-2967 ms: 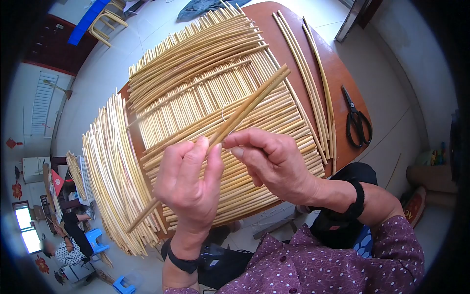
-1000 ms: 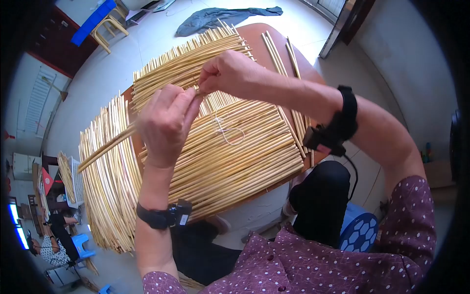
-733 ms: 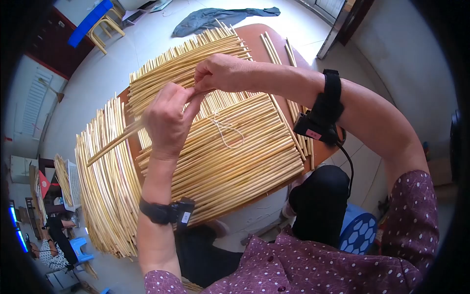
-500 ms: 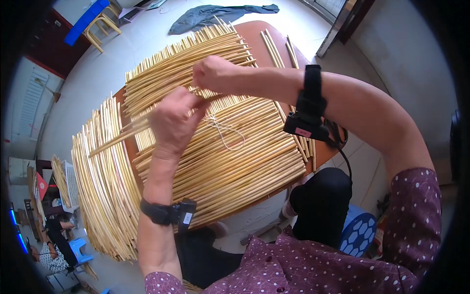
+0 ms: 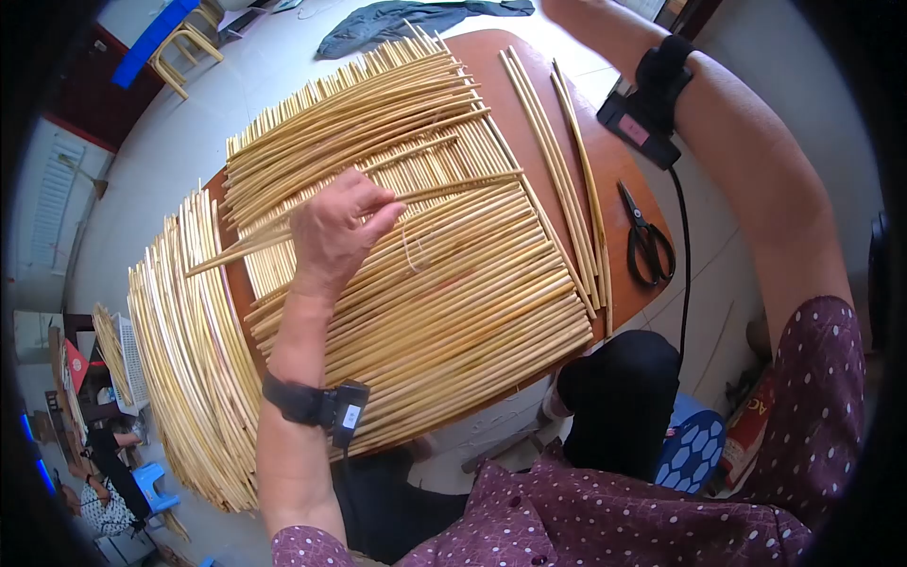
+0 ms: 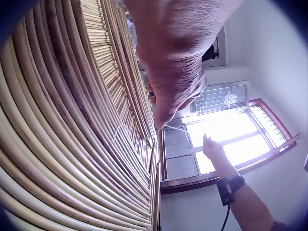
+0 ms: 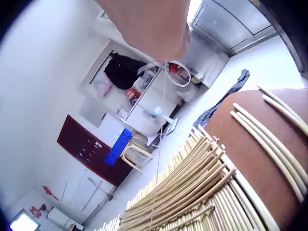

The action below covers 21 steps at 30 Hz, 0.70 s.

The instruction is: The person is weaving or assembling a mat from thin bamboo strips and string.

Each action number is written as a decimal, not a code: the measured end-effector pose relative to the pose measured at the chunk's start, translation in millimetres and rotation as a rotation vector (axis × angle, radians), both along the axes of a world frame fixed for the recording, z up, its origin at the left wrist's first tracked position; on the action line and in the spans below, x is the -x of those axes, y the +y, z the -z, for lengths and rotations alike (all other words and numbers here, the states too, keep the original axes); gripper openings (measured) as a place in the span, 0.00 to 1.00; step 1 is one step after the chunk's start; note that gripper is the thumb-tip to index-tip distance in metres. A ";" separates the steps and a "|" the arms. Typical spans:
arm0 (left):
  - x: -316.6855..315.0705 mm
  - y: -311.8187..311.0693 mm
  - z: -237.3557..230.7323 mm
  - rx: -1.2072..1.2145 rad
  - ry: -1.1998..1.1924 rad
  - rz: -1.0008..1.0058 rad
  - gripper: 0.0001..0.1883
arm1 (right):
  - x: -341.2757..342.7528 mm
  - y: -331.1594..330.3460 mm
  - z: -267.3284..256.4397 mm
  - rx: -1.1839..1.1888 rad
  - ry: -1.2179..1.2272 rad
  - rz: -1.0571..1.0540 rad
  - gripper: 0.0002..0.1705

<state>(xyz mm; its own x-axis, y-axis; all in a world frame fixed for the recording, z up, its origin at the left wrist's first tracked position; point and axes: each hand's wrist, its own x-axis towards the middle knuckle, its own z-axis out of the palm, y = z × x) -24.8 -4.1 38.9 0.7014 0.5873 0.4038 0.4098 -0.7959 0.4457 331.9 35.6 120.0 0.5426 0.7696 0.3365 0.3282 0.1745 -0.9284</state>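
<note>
Over the middle of the table, my left hand (image 5: 340, 227) pinches a pair of long thin straw-coloured sticks (image 5: 463, 187), which extend out on both sides of it. A mat of tied sticks (image 5: 453, 312) lies beneath, with a white string loop (image 5: 408, 250) on it. My right hand (image 6: 214, 150) is raised far from the left, mostly cut off at the head view's top edge. A thin white string (image 7: 159, 159) runs taut up to it from below, and the fingers grip it. A loop of string (image 7: 179, 74) hangs by that hand.
More sticks (image 5: 189, 359) are heaped at the left, with another layer (image 5: 359, 113) across the back. Several loose sticks (image 5: 548, 161) and black scissors (image 5: 650, 241) lie on the brown table (image 5: 619, 189) at the right. Dark cloth (image 5: 387, 24) lies on the floor behind; a stool (image 5: 693, 449) stands near my knee.
My right hand has left the left hand's side and swung up and away to the far right with the string. My left hand still holds the sticks, and the scissors are uncovered.
</note>
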 end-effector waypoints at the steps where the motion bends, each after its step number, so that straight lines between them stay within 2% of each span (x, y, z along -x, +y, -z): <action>1: -1.3 1.9 3.9 0.002 -0.001 0.003 0.06 | -9.2 -4.3 1.6 -0.050 0.087 0.005 0.11; 3: -3.0 4.2 9.5 0.035 -0.052 0.023 0.06 | -15.6 -12.0 13.4 -0.056 0.150 -0.050 0.11; 4: -3.4 5.5 5.1 0.057 -0.004 0.030 0.06 | -9.1 -17.8 19.8 -0.011 0.149 -0.114 0.12; 7: -8.9 5.2 4.5 0.062 -0.030 0.037 0.07 | 25.4 -28.8 50.7 0.226 0.107 -0.508 0.12; 9: -7.8 4.9 4.0 0.068 0.004 0.031 0.07 | 58.3 -38.6 62.1 0.420 0.087 -0.919 0.18; 11: -7.6 5.5 5.1 0.070 0.036 0.023 0.07 | 97.2 -49.3 50.9 0.666 -0.170 -0.908 0.19; 13: -11.0 4.9 7.3 0.109 -0.080 0.007 0.06 | 111.0 -50.5 57.6 0.721 -0.227 -0.970 0.20; 14: -12.1 4.7 8.6 0.112 -0.077 0.012 0.06 | 111.9 -46.2 70.6 0.721 -0.204 -1.007 0.16; 17: -11.5 5.6 11.8 0.126 -0.097 0.011 0.06 | 116.8 -45.5 70.7 0.770 -0.281 -1.013 0.12; 19: -11.3 5.4 13.2 0.129 -0.103 0.002 0.06 | 115.6 -47.6 73.9 0.718 -0.324 -0.958 0.11; 21: -11.3 6.1 15.8 0.130 -0.110 -0.006 0.05 | 114.8 -48.3 74.7 0.581 -0.485 -0.833 0.12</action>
<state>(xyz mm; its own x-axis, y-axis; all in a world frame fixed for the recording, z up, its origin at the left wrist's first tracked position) -13.5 2.0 23.1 0.6535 0.6436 0.3984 0.3569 -0.7262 0.5876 217.1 -12.8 45.4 -0.3050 0.9396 -0.1555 0.6595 0.0906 -0.7463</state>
